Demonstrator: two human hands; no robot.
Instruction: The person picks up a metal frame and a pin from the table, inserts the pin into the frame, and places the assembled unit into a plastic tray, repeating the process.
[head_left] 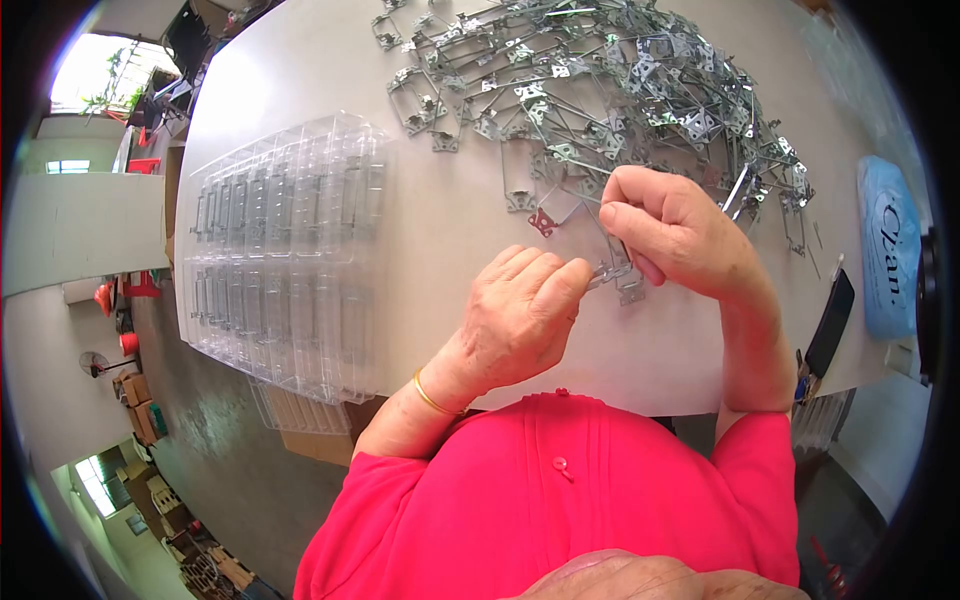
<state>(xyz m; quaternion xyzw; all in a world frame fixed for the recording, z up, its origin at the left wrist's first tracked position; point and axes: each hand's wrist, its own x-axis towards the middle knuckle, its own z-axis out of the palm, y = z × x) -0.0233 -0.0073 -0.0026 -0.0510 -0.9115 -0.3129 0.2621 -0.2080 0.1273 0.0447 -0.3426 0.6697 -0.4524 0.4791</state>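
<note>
My left hand (522, 312), with a gold bangle at the wrist, is closed with its fingers pinched on one end of a small metal bracket (630, 290) made of stamped plate and wire. Close by on the right, my right hand (672, 228) is curled, thumb against forefinger, over the wire part of the same bracket. Its fingertips partly hide where it grips. Just beyond my hands lies a reddish metal plate (543, 222) at the near edge of a large tangled heap of silvery wire-and-plate brackets (600, 85).
A clear plastic tray (375, 165) with rows of slots holding metal parts lies on the left of the pale table (440, 200). At the right are a black flat object (832, 325), a blue-and-white plastic bag (888, 265) and a few thin loose wires (812, 255).
</note>
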